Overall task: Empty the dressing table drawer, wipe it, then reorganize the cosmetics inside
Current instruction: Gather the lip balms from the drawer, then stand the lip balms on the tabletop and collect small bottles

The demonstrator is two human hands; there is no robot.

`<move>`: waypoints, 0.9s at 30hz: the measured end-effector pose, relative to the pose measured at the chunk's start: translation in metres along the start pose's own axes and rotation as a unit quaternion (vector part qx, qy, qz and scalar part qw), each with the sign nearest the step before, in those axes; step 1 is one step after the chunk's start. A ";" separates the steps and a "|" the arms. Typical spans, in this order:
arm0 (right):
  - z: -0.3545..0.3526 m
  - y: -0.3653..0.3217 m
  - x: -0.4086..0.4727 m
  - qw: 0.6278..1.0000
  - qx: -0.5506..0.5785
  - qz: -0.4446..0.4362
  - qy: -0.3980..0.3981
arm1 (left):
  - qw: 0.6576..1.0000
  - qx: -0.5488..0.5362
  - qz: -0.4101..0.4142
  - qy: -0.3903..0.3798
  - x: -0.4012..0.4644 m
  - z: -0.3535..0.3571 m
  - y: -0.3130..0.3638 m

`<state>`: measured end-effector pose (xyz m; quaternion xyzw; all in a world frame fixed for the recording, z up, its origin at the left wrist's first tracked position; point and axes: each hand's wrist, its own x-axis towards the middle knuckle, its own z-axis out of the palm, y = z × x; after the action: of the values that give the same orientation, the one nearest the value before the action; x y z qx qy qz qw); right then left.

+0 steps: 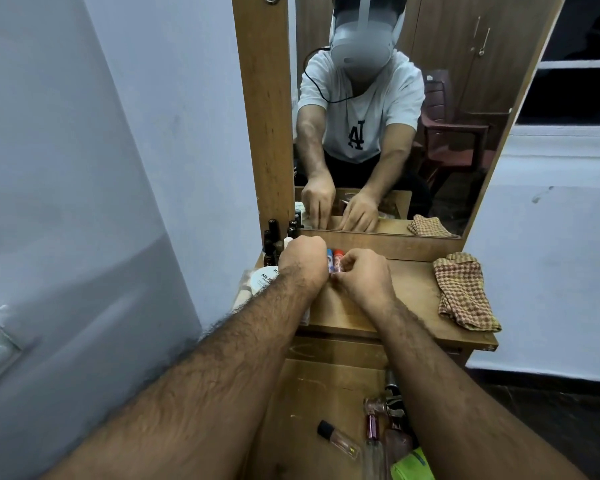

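- Head view: the left hand (300,259) is curled into a fist on the counter (413,292); whether it holds anything cannot be told.
- The right hand (362,278) pinches a red-capped tube (338,260) with curled fingers (343,266), a blue-capped tube (330,259) just beside it (both upright).
- Dark bottles (274,242) and a white jar (264,280) crowd the counter's left end; a checked cloth (463,289) lies at the right.
- Below, the open drawer (312,393) holds glass bottles (340,439).
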<state>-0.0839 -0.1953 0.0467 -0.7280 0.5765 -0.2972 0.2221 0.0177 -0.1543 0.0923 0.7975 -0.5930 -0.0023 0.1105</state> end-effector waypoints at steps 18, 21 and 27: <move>-0.030 0.011 -0.037 0.997 0.020 -0.042 0.058 | 0.986 -0.132 0.051 0.093 -0.053 -0.010 0.004; -0.042 0.022 -0.069 0.996 0.030 -0.053 0.064 | 0.979 -0.161 0.090 0.090 -0.093 0.005 0.007; -0.049 0.052 -0.129 0.999 0.011 -0.035 -0.019 | 0.983 -0.158 0.070 -0.054 -0.144 0.053 -0.004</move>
<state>-0.1750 -0.0818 0.0243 -0.7505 0.5433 -0.2974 0.2305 -0.0287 -0.0257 0.0217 0.7254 -0.6444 -0.1318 0.2029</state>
